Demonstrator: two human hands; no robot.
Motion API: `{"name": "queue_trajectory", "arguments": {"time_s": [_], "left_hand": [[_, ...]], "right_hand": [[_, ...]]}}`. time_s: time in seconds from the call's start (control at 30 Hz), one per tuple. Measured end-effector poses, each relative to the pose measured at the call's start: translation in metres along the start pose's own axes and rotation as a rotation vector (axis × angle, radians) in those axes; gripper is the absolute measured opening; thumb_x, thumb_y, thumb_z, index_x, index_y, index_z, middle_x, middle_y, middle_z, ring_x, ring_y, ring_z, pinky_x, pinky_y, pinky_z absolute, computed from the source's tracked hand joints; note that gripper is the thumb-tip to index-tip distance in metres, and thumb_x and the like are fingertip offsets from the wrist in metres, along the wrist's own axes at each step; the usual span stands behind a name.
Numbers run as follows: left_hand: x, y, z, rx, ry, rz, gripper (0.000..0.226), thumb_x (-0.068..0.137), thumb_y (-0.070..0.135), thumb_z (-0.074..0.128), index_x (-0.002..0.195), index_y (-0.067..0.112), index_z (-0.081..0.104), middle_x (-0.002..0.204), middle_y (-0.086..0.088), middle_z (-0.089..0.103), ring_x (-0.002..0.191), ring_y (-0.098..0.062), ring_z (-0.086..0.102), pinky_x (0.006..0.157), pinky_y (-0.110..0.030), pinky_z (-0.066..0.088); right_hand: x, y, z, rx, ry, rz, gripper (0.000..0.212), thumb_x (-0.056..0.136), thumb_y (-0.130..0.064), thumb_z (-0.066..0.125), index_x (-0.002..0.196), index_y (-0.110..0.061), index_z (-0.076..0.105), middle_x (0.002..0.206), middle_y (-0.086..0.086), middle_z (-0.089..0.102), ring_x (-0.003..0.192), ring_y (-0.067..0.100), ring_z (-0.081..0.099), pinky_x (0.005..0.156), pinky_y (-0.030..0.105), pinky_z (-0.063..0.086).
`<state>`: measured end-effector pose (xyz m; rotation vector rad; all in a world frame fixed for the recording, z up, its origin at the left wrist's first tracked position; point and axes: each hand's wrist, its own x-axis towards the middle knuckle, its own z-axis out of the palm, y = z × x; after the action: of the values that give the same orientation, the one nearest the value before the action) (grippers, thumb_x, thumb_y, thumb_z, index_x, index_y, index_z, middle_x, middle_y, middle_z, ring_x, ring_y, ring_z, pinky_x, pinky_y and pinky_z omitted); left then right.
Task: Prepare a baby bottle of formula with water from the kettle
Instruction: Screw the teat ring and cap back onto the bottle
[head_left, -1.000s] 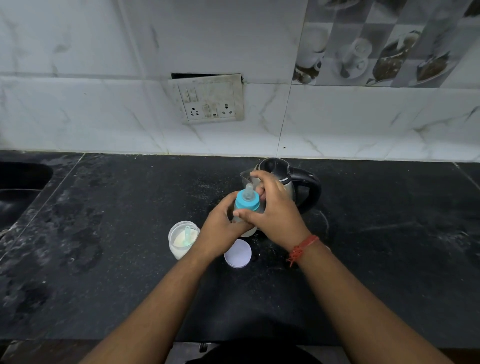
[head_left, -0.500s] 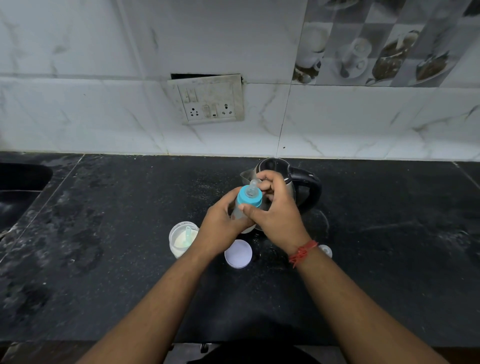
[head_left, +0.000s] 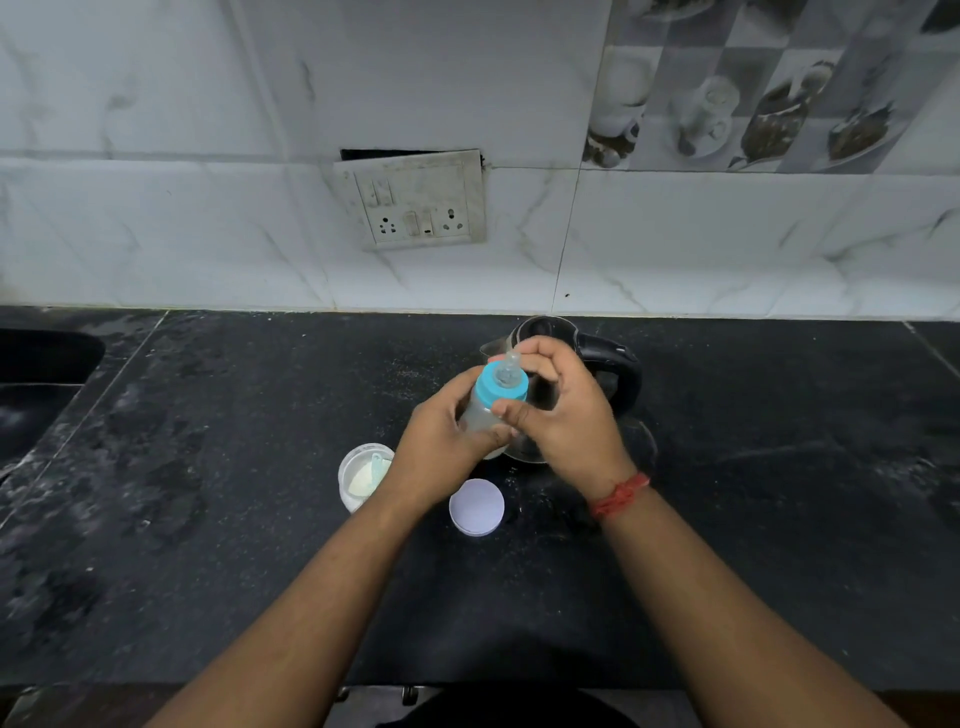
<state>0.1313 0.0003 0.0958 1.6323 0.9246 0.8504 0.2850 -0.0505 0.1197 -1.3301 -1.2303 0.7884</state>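
Observation:
A clear baby bottle (head_left: 480, 413) with a blue collar and a silicone teat is held tilted above the black counter. My left hand (head_left: 441, 436) grips the bottle's body from the left. My right hand (head_left: 563, 415) sits at the collar, thumb under the blue ring and fingers curled by the teat. Right behind the hands stands a steel kettle (head_left: 608, 374) with a black handle, partly hidden. An open white formula tub (head_left: 358, 475) with a scoop inside stands left of my left wrist. Its round white lid (head_left: 477, 506) lies flat between my forearms.
The black stone counter (head_left: 208, 519) runs the full width, with a dark sink (head_left: 36, 374) at the far left. A switch and socket plate (head_left: 415, 200) hangs on the white tiled wall behind. The counter's front edge lies under my forearms.
The bottle has tilted so its teat leans away to the right. My right hand's fingers have shifted round the blue collar. The left hand keeps its hold.

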Motion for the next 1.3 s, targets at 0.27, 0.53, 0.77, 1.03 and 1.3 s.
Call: {"name": "queue_trajectory", "arguments": {"time_s": [0.27,0.53,0.77,1.03,1.3], "left_hand": [[-0.007,0.007,-0.014,-0.136,-0.332,-0.046,0.051,0.082,0.014,0.081,0.13,0.022,0.065,0.123,-0.002,0.073,0.117,-0.019,0.067,0.102,-0.041,0.053],[-0.003,0.021,-0.014,-0.182,-0.454,-0.059,0.053,0.082,0.011,0.078,0.131,0.027,0.062,0.119,0.007,0.073,0.118,-0.014,0.067,0.099,-0.034,0.052],[-0.005,0.014,0.003,0.055,-0.054,0.06,0.05,0.081,0.012,0.079,0.119,0.041,0.062,0.113,0.017,0.074,0.11,-0.002,0.069,0.1,-0.041,0.055],[-0.004,0.025,-0.021,-0.208,-0.416,-0.003,0.055,0.08,0.024,0.078,0.131,0.02,0.06,0.117,0.013,0.072,0.114,-0.008,0.066,0.094,-0.026,0.051],[-0.003,0.03,-0.017,-0.21,-0.516,-0.018,0.049,0.081,0.028,0.084,0.125,0.019,0.063,0.118,0.009,0.072,0.114,-0.011,0.066,0.095,-0.026,0.05]], "right_hand": [[0.005,-0.01,-0.024,0.026,-0.465,0.046,0.065,0.078,-0.015,0.079,0.138,-0.016,0.054,0.142,0.0,0.057,0.131,0.011,0.054,0.109,0.032,0.046],[0.01,-0.022,-0.018,0.159,-0.524,0.027,0.032,0.075,-0.023,0.074,0.105,-0.013,0.069,0.135,0.005,0.061,0.118,0.021,0.062,0.1,0.035,0.051],[0.0,-0.013,0.027,0.148,0.129,0.071,0.025,0.075,-0.008,0.078,0.097,-0.007,0.066,0.111,0.012,0.068,0.09,0.009,0.065,0.082,0.031,0.055],[0.008,-0.026,-0.019,0.152,-0.516,-0.018,0.054,0.079,-0.022,0.076,0.129,-0.01,0.059,0.142,0.019,0.049,0.122,0.023,0.059,0.106,0.044,0.048],[0.016,-0.035,-0.019,0.13,-0.633,0.024,0.028,0.07,-0.026,0.072,0.095,-0.013,0.074,0.13,0.005,0.058,0.116,0.02,0.06,0.098,0.038,0.05]]}}
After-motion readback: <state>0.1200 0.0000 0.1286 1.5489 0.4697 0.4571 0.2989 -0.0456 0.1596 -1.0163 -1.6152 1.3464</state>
